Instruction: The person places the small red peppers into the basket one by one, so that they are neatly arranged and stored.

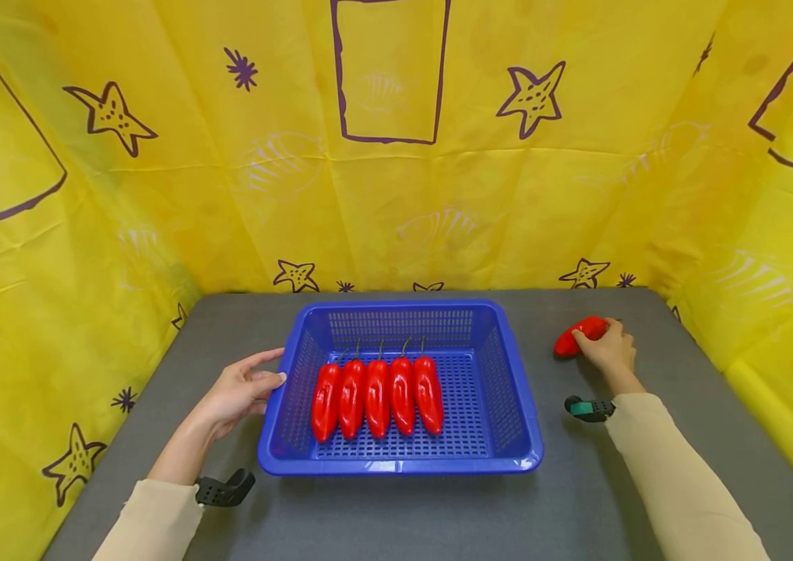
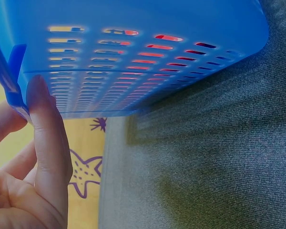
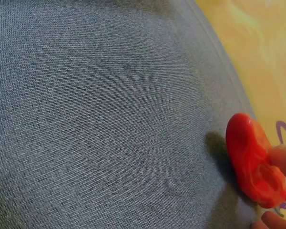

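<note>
A blue plastic basket with slotted walls sits on the grey table. Several red chili peppers lie side by side inside it, left of its middle, green stems towards the back. At the left rim, my left hand grips the basket; the left wrist view shows the thumb against the outer wall below the rim. Right of the basket, my right hand holds another red chili pepper between thumb and fingers, just at the table surface. Only part of this hand shows in the right wrist view, beside the pepper.
A yellow curtain with starfish and fish drawings hangs behind the grey table and along both sides. Black bands circle both wrists, over beige sleeves.
</note>
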{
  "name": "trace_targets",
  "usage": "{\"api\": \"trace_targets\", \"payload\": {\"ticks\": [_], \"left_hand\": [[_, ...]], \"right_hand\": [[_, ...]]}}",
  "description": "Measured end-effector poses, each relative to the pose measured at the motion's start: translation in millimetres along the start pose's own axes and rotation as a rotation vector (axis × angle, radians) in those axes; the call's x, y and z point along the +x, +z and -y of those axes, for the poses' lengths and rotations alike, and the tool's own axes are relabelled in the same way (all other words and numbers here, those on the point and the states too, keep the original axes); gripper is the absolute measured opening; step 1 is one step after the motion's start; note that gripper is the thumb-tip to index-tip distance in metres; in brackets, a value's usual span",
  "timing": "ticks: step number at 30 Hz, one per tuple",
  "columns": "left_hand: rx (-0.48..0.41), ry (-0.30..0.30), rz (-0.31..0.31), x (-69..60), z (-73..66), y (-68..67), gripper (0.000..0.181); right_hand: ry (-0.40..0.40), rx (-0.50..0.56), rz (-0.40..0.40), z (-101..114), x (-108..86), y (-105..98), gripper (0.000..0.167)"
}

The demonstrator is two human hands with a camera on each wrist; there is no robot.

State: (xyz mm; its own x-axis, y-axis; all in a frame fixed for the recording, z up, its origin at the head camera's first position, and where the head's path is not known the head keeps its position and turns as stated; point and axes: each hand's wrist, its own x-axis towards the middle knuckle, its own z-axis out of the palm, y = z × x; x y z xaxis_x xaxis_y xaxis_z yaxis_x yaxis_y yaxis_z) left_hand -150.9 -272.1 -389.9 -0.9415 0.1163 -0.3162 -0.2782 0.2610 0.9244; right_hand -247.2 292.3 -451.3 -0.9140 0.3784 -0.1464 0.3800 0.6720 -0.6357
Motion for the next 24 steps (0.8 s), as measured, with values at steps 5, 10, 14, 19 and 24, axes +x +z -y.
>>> {"api": "trace_targets", "payload": {"ticks": [5, 10, 14, 19, 24], "left_hand": [[-0.003, 0.001, -0.003, 0.0, 0.0, -0.1, 0.066], [-0.004, 0.001, 0.001, 0.3, 0.8, -0.3, 0.066], [0.002, 0.004, 0.0, 0.4, 1.5, -0.4, 0.066], [0.001, 0.004, 0.0, 0.4, 1.9, -0.3, 0.065], [-0.004, 0.005, 0.003, 0.5, 1.9, -0.3, 0.066]], "right_hand": [[-0.06, -0.011, 0.01, -1.4, 1.2, -1.6, 0.071], [-0.124, -0.035, 0.026, -4.2, 2.0, -2.3, 0.067], [-0.144, -0.032, 0.038, -3.7, 1.0, -2.9, 0.064], [-0.166, -0.031, 0.05, -2.3, -0.6, -3.6, 0.059], [-0.187, -0.037, 0.054, -3.0, -0.3, -3.0, 0.056]]}}
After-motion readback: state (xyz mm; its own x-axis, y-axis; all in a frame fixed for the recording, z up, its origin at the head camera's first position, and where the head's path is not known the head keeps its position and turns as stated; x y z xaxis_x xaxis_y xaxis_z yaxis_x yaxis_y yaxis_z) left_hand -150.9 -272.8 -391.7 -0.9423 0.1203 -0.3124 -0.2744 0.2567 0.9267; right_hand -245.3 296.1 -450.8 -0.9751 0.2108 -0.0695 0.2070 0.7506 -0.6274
